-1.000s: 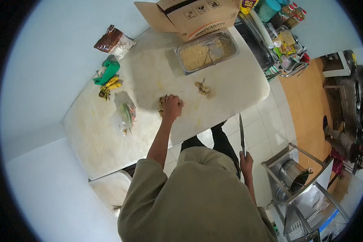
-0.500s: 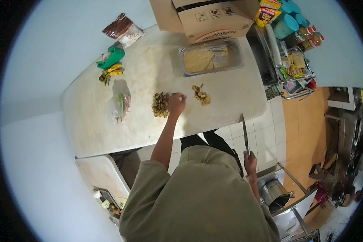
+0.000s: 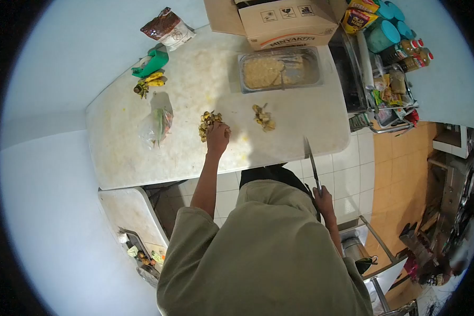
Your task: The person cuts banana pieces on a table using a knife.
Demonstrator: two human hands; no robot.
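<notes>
My left hand [image 3: 217, 138] rests on a pile of small brown and yellow chopped pieces [image 3: 206, 122] on the white table [image 3: 189, 158]; its fingers are bent, and whether they grip a piece is hidden. My right hand [image 3: 324, 200] is closed around the handle of a long knife [image 3: 313, 164], whose blade points toward the table's front edge. Right of the pile lies a smaller heap of yellowish scraps [image 3: 264, 118]. Behind that heap is a clear rectangular tub [image 3: 240, 73] with a pale mash in it.
A cardboard box [image 3: 289, 26] stands behind the tub. On the left lie a clear bag of vegetables [image 3: 159, 126], yellow bananas [image 3: 155, 79], a green item [image 3: 151, 64] and a brown-white packet [image 3: 168, 30]. Bottles and packets fill a rack at right. A person is partly visible at far right.
My left hand first moved off the right side of the pile, then back left over it. The knife has stayed in my right hand, shifting slightly. The view has turned and shifted.
</notes>
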